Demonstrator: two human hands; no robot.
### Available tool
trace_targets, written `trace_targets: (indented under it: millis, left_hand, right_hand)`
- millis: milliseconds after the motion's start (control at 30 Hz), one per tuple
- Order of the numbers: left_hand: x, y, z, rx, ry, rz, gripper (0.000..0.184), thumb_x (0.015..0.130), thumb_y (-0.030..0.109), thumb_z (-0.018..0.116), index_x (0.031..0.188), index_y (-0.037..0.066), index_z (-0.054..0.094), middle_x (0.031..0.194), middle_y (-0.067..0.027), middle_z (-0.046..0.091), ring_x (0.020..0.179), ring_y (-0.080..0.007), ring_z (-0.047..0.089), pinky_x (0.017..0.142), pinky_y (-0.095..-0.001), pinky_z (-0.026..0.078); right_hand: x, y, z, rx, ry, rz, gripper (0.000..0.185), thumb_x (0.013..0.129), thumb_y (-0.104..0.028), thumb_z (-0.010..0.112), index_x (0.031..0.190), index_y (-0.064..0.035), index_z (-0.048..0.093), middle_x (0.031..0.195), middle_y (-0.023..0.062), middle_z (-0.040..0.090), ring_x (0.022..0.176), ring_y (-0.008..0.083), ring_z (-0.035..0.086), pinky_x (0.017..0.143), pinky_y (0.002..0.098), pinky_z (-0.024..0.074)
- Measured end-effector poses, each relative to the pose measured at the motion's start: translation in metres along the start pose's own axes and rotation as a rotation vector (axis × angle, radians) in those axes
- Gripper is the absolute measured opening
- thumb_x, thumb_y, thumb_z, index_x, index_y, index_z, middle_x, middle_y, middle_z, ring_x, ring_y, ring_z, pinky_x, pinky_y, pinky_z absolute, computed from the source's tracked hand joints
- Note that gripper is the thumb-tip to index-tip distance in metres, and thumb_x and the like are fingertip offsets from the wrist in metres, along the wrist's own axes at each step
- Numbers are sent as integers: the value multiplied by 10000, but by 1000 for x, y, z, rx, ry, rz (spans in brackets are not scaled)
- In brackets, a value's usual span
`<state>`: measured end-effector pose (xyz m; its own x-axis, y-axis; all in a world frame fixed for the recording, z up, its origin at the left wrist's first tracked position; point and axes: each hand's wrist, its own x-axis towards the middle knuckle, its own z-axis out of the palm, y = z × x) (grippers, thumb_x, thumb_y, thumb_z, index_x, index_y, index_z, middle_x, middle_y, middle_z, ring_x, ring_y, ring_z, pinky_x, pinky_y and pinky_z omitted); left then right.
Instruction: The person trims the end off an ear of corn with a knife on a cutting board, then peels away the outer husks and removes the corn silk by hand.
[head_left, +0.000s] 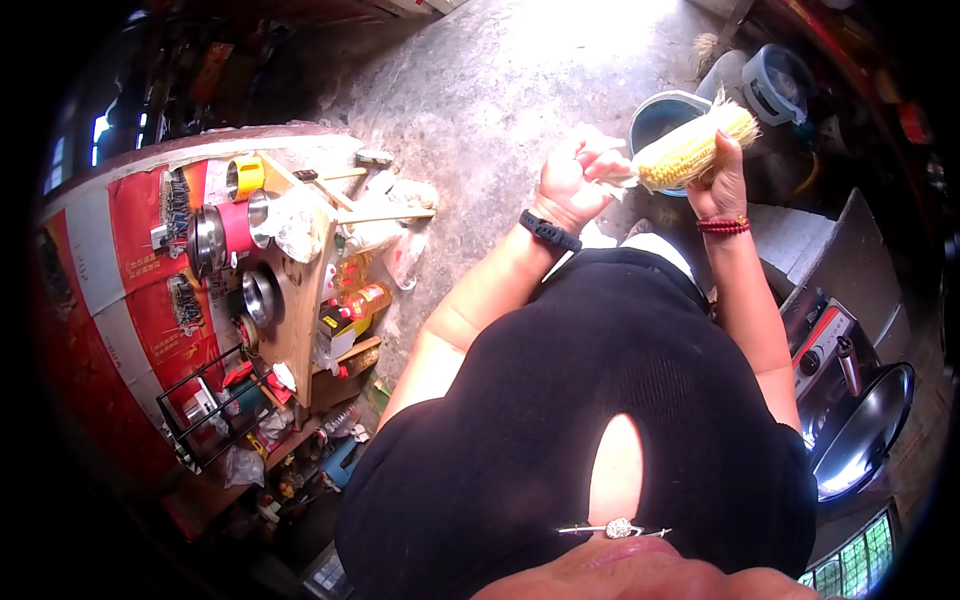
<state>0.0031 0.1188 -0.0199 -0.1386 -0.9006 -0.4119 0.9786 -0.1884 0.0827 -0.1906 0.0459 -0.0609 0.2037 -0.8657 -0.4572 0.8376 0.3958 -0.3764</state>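
A yellow corn cob (685, 153) with pale silk at its far end is held out over the floor. My right hand (722, 185), with a red bead bracelet on the wrist, grips the cob near the silk end. My left hand (578, 182), wearing a black wristband, has its fingers closed on a pale piece of husk (622, 178) at the other end of the cob. Behind and below the cob is a blue-grey bucket (648, 120), partly hidden by the cob.
A second bucket (775, 88) stands at the upper right. At the left, a wooden shelf (300, 340) holds metal bowls (258, 297), a yellow mug (243, 177) and bottles (365, 300). A black wok (862, 435) and a stove (825, 340) are at the right.
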Motion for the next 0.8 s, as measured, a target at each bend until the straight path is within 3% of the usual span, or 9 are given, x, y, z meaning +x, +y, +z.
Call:
trace_targets:
  millis: [33,200,233,367,467,567,667,700,800]
  left_hand:
    - [0,8,-5,-227,-121,-173,383,996,276,374,633,153,379,569,38,310,502,-98,331,533,-281,380]
    - [-21,71,-12,132,113,13,370,999,271,369,646,158,375,584,50,295,480,-79,279,410,-231,215]
    - [-16,77,-23,370,53,103,295,971,289,491,719,139,462,625,26,448,496,-85,383,409,-210,262]
    - [8,35,1,837,116,5,439,842,332,712,1141,83,510,1012,-119,675,852,-194,637,536,-169,416]
    - [26,4,4,1000,-68,-163,457,841,339,721,1170,68,557,1193,-75,598,1085,-138,539,680,-248,465]
    - [28,-8,7,1009,-189,-51,550,844,323,723,1238,-21,556,1114,-73,613,1016,-139,566,893,-272,447]
    - [21,-2,12,1081,-114,-34,521,847,305,722,1222,-24,572,1116,-74,622,989,-133,581,879,-263,456]
    - [17,-9,16,1060,-149,109,503,844,302,726,1207,-20,593,1107,-69,640,976,-109,584,849,-256,465]
    - [9,-14,18,1201,-61,192,474,857,267,714,1212,-19,585,1105,-56,635,980,-117,582,870,-265,460]
  right_hand:
    - [5,-4,-2,8,33,-48,358,830,-252,701,1120,-90,566,1045,55,640,974,209,629,891,375,514]
    - [36,-82,-45,-98,104,-129,348,821,-303,697,1059,-79,579,947,44,658,842,164,650,709,282,537]
    - [25,-89,-29,-160,103,-156,338,829,-297,690,1055,-72,580,936,40,659,826,161,650,705,276,532]
    - [13,-66,-13,-282,-173,-35,323,880,-196,630,1154,-41,558,1030,33,635,885,155,637,802,308,520]
    - [-1,-32,14,-422,-274,22,377,875,-203,644,1186,-15,539,1040,41,619,890,138,626,748,266,513]
    - [-11,-13,34,-381,-276,102,357,871,-240,677,1135,-32,556,976,40,626,722,82,590,594,222,455]
    - [1,-21,15,-429,-262,178,357,881,-308,676,1096,-42,573,908,26,628,574,63,504,520,205,413]
    - [-1,-17,10,-416,-148,127,329,866,-329,701,1019,-61,588,773,-27,572,465,22,328,425,187,264]
    - [-18,-9,17,-535,-85,120,315,864,-312,707,1011,-62,585,722,-51,520,472,22,358,430,184,284]
